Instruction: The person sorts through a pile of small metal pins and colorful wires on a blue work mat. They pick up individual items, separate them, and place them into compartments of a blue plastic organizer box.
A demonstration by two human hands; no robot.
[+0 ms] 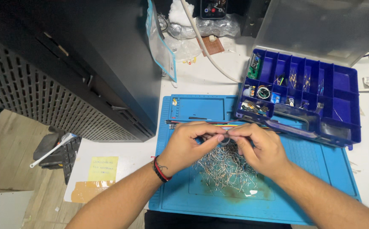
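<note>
Above a blue silicone work mat (320,178), both hands are pinching a small loop of thin silvery wire (225,138) between their fingertips, just over a loose heap of cut metal component leads (227,169). The left hand (188,146) is closing thumb and forefinger on the loop's left side, while the right hand (259,146) is gripping its right side in the same pinch; the other fingers are curling loosely underneath. The wire is looking very light and springy, thin enough to kink or slip from bare skin, so a fingertip pinch close to the working point, as both hands are using now, seems the surest hold. A red-and-black cord bracelet (160,168) is circling the left wrist.

Just behind the hands, a bundle of coloured jumper wires (201,123) is lying across the mat. Beyond it to the right, a dark blue plastic compartment box (341,85) is standing open, its clear lid (320,25) tipped back, with small electronic parts filling several sections. A white cable (201,42) is trailing over the white table (129,152), near a yellow sticky note (103,168). A black perforated metal cabinet (65,72) is filling the left side.
</note>
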